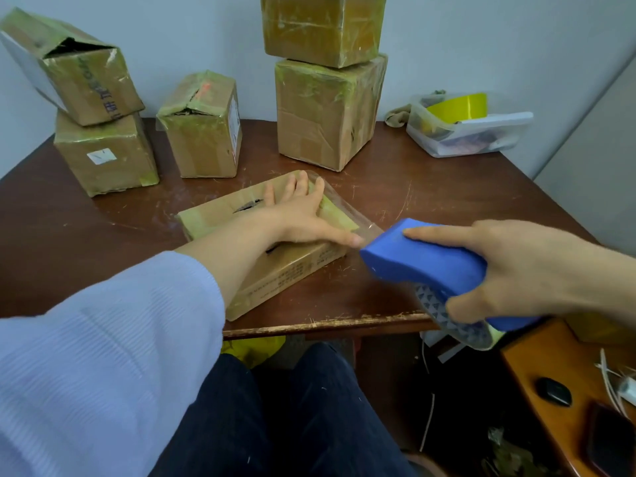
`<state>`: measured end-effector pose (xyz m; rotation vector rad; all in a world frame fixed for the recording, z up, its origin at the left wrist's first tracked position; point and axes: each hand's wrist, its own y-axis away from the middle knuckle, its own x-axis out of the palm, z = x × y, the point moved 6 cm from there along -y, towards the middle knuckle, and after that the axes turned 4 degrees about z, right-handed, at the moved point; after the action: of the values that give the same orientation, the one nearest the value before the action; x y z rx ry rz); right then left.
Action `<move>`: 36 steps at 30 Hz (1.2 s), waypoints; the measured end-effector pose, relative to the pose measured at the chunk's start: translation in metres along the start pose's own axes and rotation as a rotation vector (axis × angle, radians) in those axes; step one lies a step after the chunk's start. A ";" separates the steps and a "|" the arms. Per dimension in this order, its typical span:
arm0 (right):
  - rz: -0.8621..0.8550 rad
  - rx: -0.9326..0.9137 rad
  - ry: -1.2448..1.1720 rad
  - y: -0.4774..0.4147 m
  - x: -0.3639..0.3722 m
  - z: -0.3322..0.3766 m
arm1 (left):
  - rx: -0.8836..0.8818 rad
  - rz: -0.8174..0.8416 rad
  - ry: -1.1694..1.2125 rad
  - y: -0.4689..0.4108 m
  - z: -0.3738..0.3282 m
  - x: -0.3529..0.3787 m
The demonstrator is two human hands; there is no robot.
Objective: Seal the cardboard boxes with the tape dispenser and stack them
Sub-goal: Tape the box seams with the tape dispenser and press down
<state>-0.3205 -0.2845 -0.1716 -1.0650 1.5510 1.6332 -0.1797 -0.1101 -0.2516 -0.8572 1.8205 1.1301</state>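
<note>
Head view: high, close, facing forward-down over table (430,197).

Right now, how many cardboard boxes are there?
6. Back left: tilted box on a lower box; small box beside them; mid-back: upper box on a big box; flat box under the left hand. Others may be hidden.

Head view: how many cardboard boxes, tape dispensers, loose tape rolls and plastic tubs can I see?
Cardboard boxes: 6
Blue tape dispenser: 1
Loose yellow tape roll: 1
Clear plastic tub: 1
Total: 9
</note>
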 end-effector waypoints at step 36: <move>0.395 -0.016 -0.400 -0.060 -0.061 -0.017 | -0.063 -0.058 -0.227 -0.001 -0.017 -0.016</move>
<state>-0.2372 -0.2900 -0.1455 -0.4088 1.5344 1.9748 -0.1766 -0.1238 -0.2334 -0.7791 1.5728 1.2011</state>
